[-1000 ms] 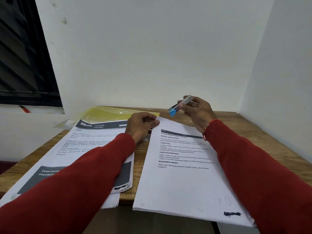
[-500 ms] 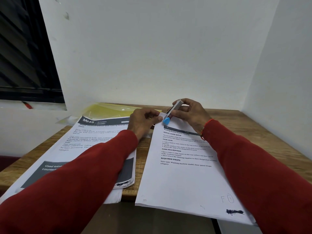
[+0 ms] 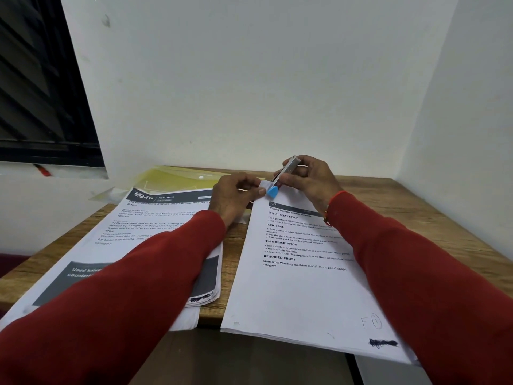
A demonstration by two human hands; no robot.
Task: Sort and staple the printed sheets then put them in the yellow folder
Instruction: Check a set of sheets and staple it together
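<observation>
Wooden counter (image 3: 416,218) carries two paper stacks side by side. Right stack (image 3: 299,287), headed "Washing Machine Exterior Cleaning", lies at 5 o'clock of centre, its near edge overhanging the counter. Left stack (image 3: 155,232), headed "KITCHEN", lies at 8 o'clock, partly under the left sleeve (image 3: 125,301). Yellow folder (image 3: 172,179) lies flat at 11 o'clock of the left stack, against the wall, partly covered by that stack's far edge.

Left hand (image 3: 236,193): grip pinches the top-left corner of the right stack, thumb and fingers curled on the paper. Right hand (image 3: 308,179): grip closed around a small metal stapler (image 3: 283,175) with a blue tip, tilted, tip down at the pinched corner. Whether the stapler mouth encloses the paper cannot be told. Hands nearly touching. Both sleeves red; right wrist bears a red thread band (image 3: 333,201).
</observation>
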